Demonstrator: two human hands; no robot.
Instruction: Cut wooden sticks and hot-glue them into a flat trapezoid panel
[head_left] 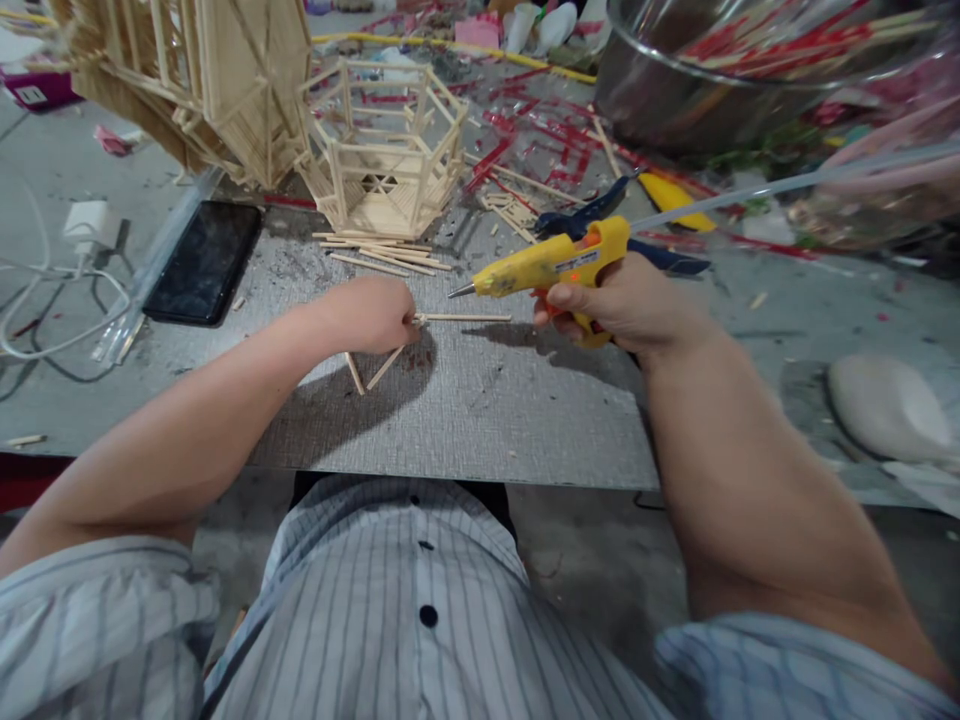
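Bare mat [487,420] between glue gun [551,265], sticks [457,318]

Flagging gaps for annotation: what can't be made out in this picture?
Head view only:
- Where the thin sticks meet: covered by the left hand.
- Trigger of the glue gun: behind the right hand.
- The big stick model: cut off by the top edge.
- Contents of the metal bowl: blurred.

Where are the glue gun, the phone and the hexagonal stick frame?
glue gun [551,265]: head view, yellow barrel.
phone [204,262]: head view, middle of dark screen.
stick frame [390,210]: head view, its wooden floor.
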